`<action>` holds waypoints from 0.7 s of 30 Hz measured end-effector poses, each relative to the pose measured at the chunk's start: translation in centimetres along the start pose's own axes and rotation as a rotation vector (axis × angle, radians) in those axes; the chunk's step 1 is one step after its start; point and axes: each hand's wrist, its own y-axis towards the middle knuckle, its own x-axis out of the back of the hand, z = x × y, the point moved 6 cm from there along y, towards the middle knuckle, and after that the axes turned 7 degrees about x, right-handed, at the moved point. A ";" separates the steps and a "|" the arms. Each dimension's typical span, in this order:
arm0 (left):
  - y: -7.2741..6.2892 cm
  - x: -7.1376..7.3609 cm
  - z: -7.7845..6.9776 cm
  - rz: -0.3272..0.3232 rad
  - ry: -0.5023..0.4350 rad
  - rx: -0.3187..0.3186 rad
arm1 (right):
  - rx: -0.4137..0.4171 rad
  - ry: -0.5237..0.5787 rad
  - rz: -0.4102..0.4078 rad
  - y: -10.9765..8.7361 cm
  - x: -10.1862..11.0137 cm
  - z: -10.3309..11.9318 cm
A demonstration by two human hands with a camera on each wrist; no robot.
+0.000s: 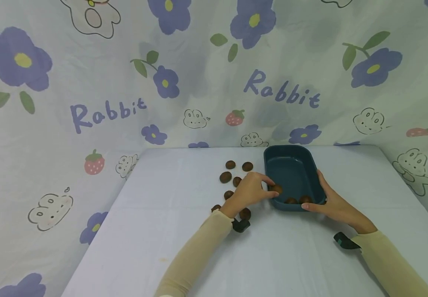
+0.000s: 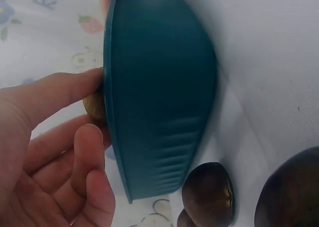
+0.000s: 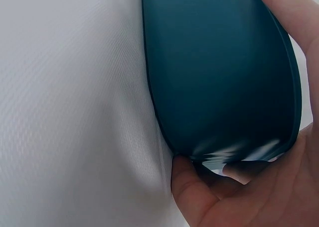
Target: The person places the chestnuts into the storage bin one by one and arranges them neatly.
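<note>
A deep teal rectangular basin (image 1: 291,171) sits on the right part of the white table. My left hand (image 1: 250,190) pinches a brown chestnut (image 1: 276,189) between thumb and fingers, just inside the basin's left rim. In the left wrist view that chestnut (image 2: 94,106) shows partly behind the rim. Two other chestnuts (image 1: 305,199) lie at the basin's near end. My right hand (image 1: 338,207) grips the near right corner, thumb on the near rim and fingers along the right side. Its fingers (image 3: 192,189) reach around the outer wall in the right wrist view.
Several loose chestnuts (image 1: 225,177) are scattered on the white tablecloth (image 1: 154,231) left of the basin, some close by or partly behind my left hand and wrist. A patterned curtain (image 1: 199,82) hangs along the table's back edge.
</note>
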 end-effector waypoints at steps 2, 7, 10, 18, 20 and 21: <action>0.0 -0.1 -0.2 -0.003 0.034 -0.009 | -0.003 0.002 0.000 0.0 0.0 0.0; 0.2 -0.4 -0.7 0.004 0.115 -0.020 | -0.007 -0.003 -0.001 0.1 0.0 -0.1; 0.4 -0.5 -0.9 0.019 0.135 -0.018 | -0.008 -0.006 -0.002 0.1 0.0 -0.1; 1.3 -0.9 -1.5 0.078 0.209 0.023 | -0.010 0.010 0.001 0.1 -0.1 -0.1; 1.5 -1.0 -1.6 0.090 0.234 0.048 | -0.011 0.004 0.000 0.1 -0.1 -0.2; 1.7 -1.1 -1.7 0.094 0.247 0.057 | -0.012 0.001 0.000 0.1 -0.1 -0.1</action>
